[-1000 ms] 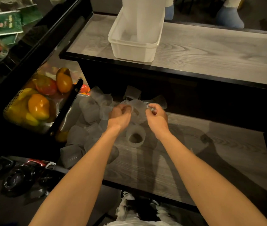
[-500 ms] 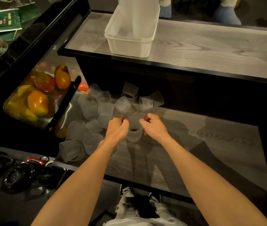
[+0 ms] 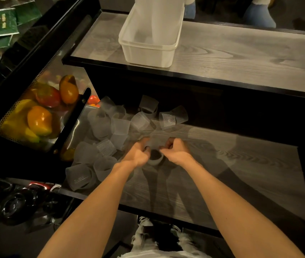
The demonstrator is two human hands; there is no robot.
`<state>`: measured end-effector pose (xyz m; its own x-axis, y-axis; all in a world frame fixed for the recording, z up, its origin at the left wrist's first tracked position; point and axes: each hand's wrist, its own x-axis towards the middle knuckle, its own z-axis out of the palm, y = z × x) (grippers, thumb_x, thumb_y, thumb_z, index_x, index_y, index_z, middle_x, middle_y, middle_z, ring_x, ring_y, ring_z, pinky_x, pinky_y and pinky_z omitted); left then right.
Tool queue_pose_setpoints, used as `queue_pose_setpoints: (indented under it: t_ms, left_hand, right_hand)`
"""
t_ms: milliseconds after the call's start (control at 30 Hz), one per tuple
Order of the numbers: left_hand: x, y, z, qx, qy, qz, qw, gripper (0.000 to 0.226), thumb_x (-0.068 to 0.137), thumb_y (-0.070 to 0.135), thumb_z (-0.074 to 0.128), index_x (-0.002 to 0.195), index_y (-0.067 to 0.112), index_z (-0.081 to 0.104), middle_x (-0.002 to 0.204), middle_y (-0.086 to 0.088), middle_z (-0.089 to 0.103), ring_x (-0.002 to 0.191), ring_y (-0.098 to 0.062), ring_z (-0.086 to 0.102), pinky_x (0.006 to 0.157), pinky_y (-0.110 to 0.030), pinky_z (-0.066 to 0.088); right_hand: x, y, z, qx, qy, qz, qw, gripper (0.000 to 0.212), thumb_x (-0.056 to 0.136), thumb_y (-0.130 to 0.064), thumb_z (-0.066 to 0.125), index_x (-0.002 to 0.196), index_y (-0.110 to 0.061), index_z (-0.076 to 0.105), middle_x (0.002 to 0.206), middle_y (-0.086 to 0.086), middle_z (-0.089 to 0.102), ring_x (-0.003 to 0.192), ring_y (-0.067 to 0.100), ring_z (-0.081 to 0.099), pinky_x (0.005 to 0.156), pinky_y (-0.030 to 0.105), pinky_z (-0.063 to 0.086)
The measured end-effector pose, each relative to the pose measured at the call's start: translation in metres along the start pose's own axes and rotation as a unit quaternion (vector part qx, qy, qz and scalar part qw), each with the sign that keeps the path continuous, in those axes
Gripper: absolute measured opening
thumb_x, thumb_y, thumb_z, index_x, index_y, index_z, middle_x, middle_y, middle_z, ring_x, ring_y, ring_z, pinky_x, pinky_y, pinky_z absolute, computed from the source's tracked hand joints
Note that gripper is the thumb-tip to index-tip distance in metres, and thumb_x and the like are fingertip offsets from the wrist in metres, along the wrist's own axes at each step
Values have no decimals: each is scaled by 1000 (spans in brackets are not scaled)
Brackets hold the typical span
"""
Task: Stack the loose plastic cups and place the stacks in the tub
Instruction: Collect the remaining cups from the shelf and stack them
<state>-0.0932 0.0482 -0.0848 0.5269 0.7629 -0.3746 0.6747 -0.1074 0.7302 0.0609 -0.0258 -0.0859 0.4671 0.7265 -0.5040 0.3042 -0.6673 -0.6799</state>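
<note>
Between the two hands, on the lower shelf (image 3: pixel 222 164), a cup (image 3: pixel 155 158) stands mouth-up, axis vertical. Left hand (image 3: pixel 137 154) and right hand (image 3: pixel 176 152) flank it equally close, fingers (image 3: pixel 146 141) curled narrowly on its rim. Loose cups (image 3: pixel 101 127) lie left; the tub (image 3: pixel 148 45) sits well beyond, on the table (image 3: pixel 241 58) above.

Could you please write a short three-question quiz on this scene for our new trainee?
1. True or false: the tub sits on the upper shelf.
2. Which hands touch the cup at the centre? A) left hand only B) right hand only C) both
3. Fill in: the loose cups lie mostly to the ____ of the hands.

Key: 1 true; 2 C; 3 left.
</note>
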Motion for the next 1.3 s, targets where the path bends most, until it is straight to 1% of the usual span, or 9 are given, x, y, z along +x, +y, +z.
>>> queue_pose_setpoints:
  t_ms: [133, 233, 400, 600, 700, 867, 1000, 1167, 1300]
  left_hand:
    - [20, 12, -3, -102, 93, -35, 990, 21, 102, 23, 56, 122, 20, 64, 104, 3, 66, 99, -17, 62, 91, -26, 50]
    - [47, 25, -3, -96, 81, -54, 991, 23, 101, 16, 58, 123, 15, 66, 111, 1, 67, 103, -17, 63, 96, -29, 51]
    - [88, 42, 9, -196, 56, -117, 972, 26, 100, 11, 60, 126, 14, 63, 94, 9, 64, 81, -14, 70, 83, -32, 61]
    - [113, 49, 19, -237, 20, -144, 960, 30, 102, 9, 59, 132, 11, 58, 106, -3, 69, 75, -14, 72, 58, -19, 53]
    - [120, 52, 21, -239, -8, -152, 959, 32, 103, 9, 57, 135, 11, 54, 103, 0, 65, 74, -14, 71, 63, -21, 52]
    - [125, 53, 24, -235, -14, -148, 961, 35, 102, 9, 60, 135, 14, 51, 128, -7, 61, 92, -25, 73, 59, -21, 56]
    - [122, 54, 26, -220, 6, -124, 968, 20, 100, 8, 61, 115, 21, 56, 128, -9, 61, 101, -25, 70, 83, -36, 63]
    - [109, 58, 21, -140, -20, -58, 988, 17, 103, 16, 59, 118, 22, 65, 121, -4, 66, 107, -22, 67, 86, -35, 61]
    - [99, 52, 18, -50, -12, -30, 998, 23, 100, 11, 58, 118, 23, 69, 115, 7, 62, 110, -13, 61, 93, -27, 52]
  right_hand:
    - [7, -7, -15, 49, 56, -1, 997, 25, 90, -41, 74, 85, -18, 63, 78, -2, 64, 77, 18, 61, 63, 28, 45]
    - [16, -9, -28, 44, 97, -32, 994, 13, 98, -22, 64, 85, -20, 60, 78, -4, 61, 77, 17, 59, 58, 25, 40]
    - [52, -12, -42, 43, 142, -30, 988, 8, 95, -17, 65, 101, -21, 63, 105, -2, 63, 99, 18, 62, 83, 31, 49]
    - [75, -10, -48, 19, 158, 12, 987, 44, 96, -18, 66, 134, -10, 48, 140, 9, 45, 119, 29, 56, 88, 31, 42]
    - [83, -5, -45, 58, 139, 39, 988, 45, 96, -18, 65, 135, -11, 44, 139, 10, 50, 122, 30, 58, 97, 39, 51]
    - [84, -3, -39, 110, 129, 36, 985, 37, 98, -12, 62, 132, -15, 50, 128, 3, 60, 116, 25, 63, 101, 47, 53]
    - [77, -4, -37, 158, 110, 24, 981, 33, 99, -12, 62, 132, -16, 60, 102, -5, 64, 107, 22, 67, 99, 41, 55]
    - [67, -5, -33, 181, 52, 23, 982, 20, 98, -11, 61, 115, -20, 66, 107, 1, 68, 102, 25, 68, 85, 40, 58]
    - [53, -9, -28, 218, -12, 46, 975, 21, 102, -2, 49, 117, -14, 57, 109, 9, 68, 82, 20, 74, 64, 24, 57]
